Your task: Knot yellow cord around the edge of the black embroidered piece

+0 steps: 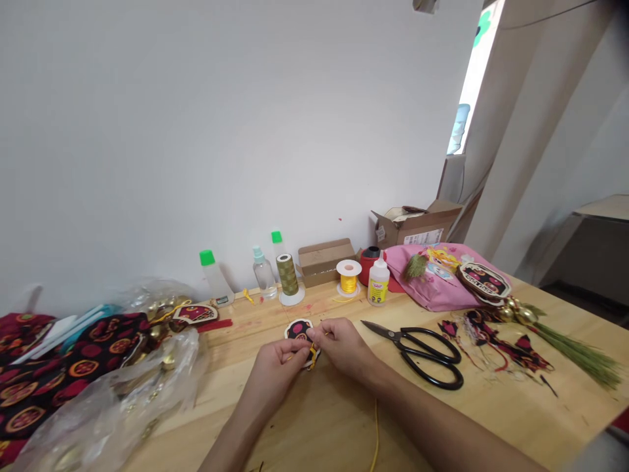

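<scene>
My left hand [281,366] has its thumb and fingers drawn together on a yellow cord [313,354], right at the near edge of a small patterned patch [297,328]. My right hand [344,347] is pinched narrow on the cord too, just beside the left, with its fingertips over the patch's right side (exactly how the cord loops between them I cannot tell from up here). The patch lies at the middle of the wooden table [221,419], partly covered by my fingers. More yellow cord comes out below my right forearm toward the near edge.

To the right of that hand I see black-handled scissors [417,354], blades slightly apart, and beyond them a heap of cloth scraps [511,344]. Behind my hands stand a green spool [287,275], a white spool [348,269] wound with yellow cord and a glue bottle [378,285], upright.
</scene>
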{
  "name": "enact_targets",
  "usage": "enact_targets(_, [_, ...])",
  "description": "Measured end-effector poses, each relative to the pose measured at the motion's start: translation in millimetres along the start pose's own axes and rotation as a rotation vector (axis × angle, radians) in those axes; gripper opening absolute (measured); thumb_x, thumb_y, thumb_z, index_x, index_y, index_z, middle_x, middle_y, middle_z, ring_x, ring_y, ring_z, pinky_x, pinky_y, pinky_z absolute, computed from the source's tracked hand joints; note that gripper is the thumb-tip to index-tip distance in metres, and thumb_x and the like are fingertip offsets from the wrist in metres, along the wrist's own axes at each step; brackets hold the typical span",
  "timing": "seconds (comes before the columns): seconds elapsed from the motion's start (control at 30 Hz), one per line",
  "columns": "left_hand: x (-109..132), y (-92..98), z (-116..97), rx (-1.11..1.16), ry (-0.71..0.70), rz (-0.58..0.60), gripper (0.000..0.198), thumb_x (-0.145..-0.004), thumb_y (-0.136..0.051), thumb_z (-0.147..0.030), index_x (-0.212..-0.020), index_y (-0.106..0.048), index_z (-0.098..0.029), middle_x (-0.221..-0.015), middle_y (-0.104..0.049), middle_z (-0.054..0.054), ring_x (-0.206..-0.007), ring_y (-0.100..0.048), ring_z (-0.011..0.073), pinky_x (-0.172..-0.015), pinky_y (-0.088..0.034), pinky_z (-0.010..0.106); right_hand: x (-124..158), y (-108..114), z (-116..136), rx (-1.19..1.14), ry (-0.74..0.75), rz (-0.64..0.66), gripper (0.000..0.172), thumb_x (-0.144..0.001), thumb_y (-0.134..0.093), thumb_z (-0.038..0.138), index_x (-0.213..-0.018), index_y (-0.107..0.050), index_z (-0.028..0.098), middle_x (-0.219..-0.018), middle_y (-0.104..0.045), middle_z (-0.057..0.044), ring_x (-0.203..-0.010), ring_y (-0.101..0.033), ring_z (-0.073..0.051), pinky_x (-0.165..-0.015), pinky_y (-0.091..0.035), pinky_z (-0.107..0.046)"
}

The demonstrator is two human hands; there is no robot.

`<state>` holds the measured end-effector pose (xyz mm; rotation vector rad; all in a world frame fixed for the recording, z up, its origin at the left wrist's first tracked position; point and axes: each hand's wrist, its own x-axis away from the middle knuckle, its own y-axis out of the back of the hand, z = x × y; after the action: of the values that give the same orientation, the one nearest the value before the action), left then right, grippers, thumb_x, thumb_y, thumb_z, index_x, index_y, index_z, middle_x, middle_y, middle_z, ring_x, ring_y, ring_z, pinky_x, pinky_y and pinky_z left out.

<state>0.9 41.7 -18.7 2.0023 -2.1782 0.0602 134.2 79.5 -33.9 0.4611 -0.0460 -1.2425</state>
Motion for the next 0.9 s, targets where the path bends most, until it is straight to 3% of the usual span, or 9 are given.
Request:
enact_targets(0.4, [-1, -1.4, -1, -0.138, -0.028, -0.008, 0.029, -0.06, -0.057, -0.034, -0.075, -0.064, -0.011, -0.053, -0.061, 0.001, -0.045, -0.045, 0.0083, -0.043, -0.028, 0.016, 2, 1, 3, 0.158, -0.007, -0.044, 0.034, -0.074, -0.038, 0.036, -0.052, -0.052, 0.013, -0.046, -0.035, 0.005, -0.044, -0.029, -0.006, -0.04, -0.02, -0.018])
enact_targets(0.7, [-2, -1.2, -1, -0.103, -0.047, -0.016, 0.03, -0.059, -0.059, -0.034, -0.077, -0.064, -0.01, -0.057, -0.063, 0.002, -0.048, -0.049, 0.0102, -0.046, -0.032, 0.017, 4, 3, 11, 0.353, 0.026, -0.123, 0.039, -0.076, -0.036, 0.038, -0.048, -0.05, 0.014, -0.044, -0.032, 0.005, -0.044, -0.028, -0.006, -0.04, -0.017, -0.019])
enact_targets(0.9, [1, -1.9, -3, -0.049, -0.05, -0.056, 0.028, -0.058, -0.06, -0.033, -0.076, -0.065, -0.011, -0.06, -0.065, 0.002, -0.052, -0.053, 0.0113, -0.048, -0.035, 0.018, 3, 6, 12, 0.356, 0.008, -0.132, 0.038, -0.075, -0.037, 0.039, -0.048, -0.049, 0.015, -0.044, -0.034, 0.005, -0.043, -0.029, -0.006, -0.04, -0.017, -0.019])
